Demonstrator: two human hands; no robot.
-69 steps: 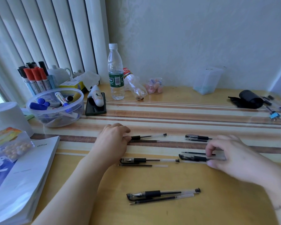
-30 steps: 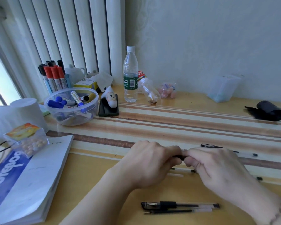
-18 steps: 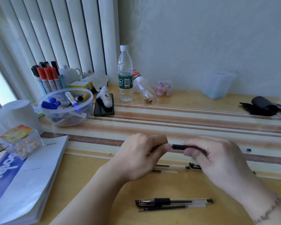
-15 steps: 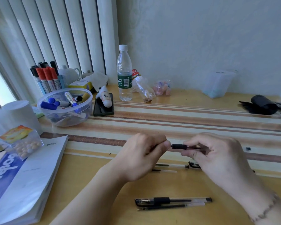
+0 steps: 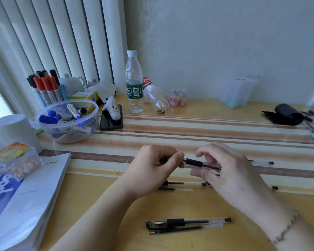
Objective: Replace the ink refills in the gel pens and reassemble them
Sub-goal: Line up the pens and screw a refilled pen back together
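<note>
Both my hands hold one gel pen (image 5: pixel 196 162) level above the striped table. My left hand (image 5: pixel 152 169) pinches its tip end, thumb against the black grip. My right hand (image 5: pixel 228 174) curls around the clear barrel, and its fingers hide the rear end. A capped gel pen (image 5: pixel 187 222) lies near the front edge with a loose refill (image 5: pixel 185 229) just beside it. Another pen with a refill (image 5: pixel 181 183) lies under my hands, partly hidden. A further pen barrel (image 5: pixel 261 162) shows right of my right hand.
A clear bowl of markers (image 5: pixel 66 120) and a marker cup stand at the left. A thick book (image 5: pixel 25 200) and a candy box lie at the front left. A water bottle (image 5: pixel 134 82), a phone (image 5: pixel 111 118) and a black pouch (image 5: pixel 286 115) sit farther back.
My hands came together from the table and lifted one pen. Since half a second ago the left thumb has slid along the grip and the right fingers have spread a little on the barrel.
</note>
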